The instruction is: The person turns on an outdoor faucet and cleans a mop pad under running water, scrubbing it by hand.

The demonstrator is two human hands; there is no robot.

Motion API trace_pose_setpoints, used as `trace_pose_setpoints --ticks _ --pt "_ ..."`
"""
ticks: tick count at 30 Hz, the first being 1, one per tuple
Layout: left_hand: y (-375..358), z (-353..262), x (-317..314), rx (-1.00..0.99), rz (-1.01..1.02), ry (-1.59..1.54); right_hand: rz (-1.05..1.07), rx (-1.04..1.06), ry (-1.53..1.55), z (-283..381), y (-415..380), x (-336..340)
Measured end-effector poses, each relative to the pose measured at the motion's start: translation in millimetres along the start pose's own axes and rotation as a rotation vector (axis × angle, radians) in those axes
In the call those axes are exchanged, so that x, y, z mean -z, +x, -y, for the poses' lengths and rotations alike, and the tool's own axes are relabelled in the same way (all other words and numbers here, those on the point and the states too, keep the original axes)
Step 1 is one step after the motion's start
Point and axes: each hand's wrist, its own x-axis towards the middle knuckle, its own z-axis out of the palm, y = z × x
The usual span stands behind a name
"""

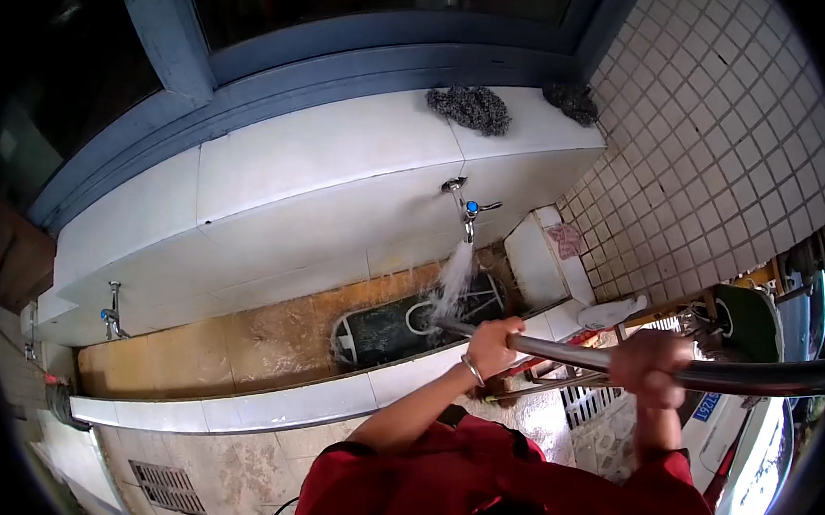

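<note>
My left hand, with a silver bangle at the wrist, is wrapped round a long metal pole. Farther back on the same pole is my right hand, closed round it and blurred by motion. The pole's far end reaches into the trough, under the running water, over a dark green flat piece with white lines. Splashing water hides where the two meet. Above it a tap with a blue cap pours a strong stream.
The tiled trough has a white front rim. Another tap is at the left. Two dark scrubbing pads lie on the ledge, and a pinkish cloth at the right corner. Floor drain grates are below.
</note>
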Motion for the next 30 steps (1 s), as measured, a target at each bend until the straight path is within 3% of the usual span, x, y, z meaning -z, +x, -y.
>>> trace_pose_setpoints --ticks 2,4,7,9,13,14,16,17,18,22,24,27,30 --pt "-5.6 -37.8 17.8 -0.050 -0.017 -0.047 0.074 0.083 0.019 22.5 13.6 -15.6" --pt "-8.6 -38.9 14.8 -0.040 0.008 -0.057 0.305 0.147 0.091 28.0 25.4 -11.7" --pt "-10.0 20.0 3.3 0.077 0.052 0.033 -0.011 -0.101 -0.049 -24.0 -22.0 0.2" --pt "-6.9 20.0 -0.8 0.076 0.023 -0.029 -0.068 -0.088 -0.064 -21.3 -20.5 -0.8" --pt "-6.6 -25.9 8.9 -0.056 0.024 -0.039 0.149 0.136 0.120 19.0 9.0 -10.5" --pt "-9.7 -28.1 9.9 -0.071 0.012 -0.079 0.251 0.108 0.143 18.5 12.3 -6.6" --pt "-13.1 2.6 3.8 0.106 0.012 -0.037 0.005 0.022 -0.087 -24.1 -19.3 4.5" --pt "-12.0 27.1 -5.6 0.081 0.039 -0.003 0.068 -0.040 -0.045 -44.9 -21.5 6.5" --pt "-6.6 41.5 -10.5 0.050 0.060 0.033 0.030 -0.075 -0.208 -31.7 -24.6 12.6" --pt "-8.0 -33.5 10.7 -0.036 0.096 -0.098 0.060 0.053 0.072 23.1 -0.7 -9.3" --pt "-11.7 -24.6 6.7 -0.069 0.045 -0.084 0.047 0.036 0.033 1.6 -10.3 -4.3" --pt "-11.8 36.4 -11.6 0.074 0.060 -0.064 0.053 -0.030 -0.087 -27.6 -27.9 10.0" --pt "-1.6 -24.4 7.8 -0.024 0.087 -0.099 0.055 -0.007 0.059 17.4 -4.3 -0.5"
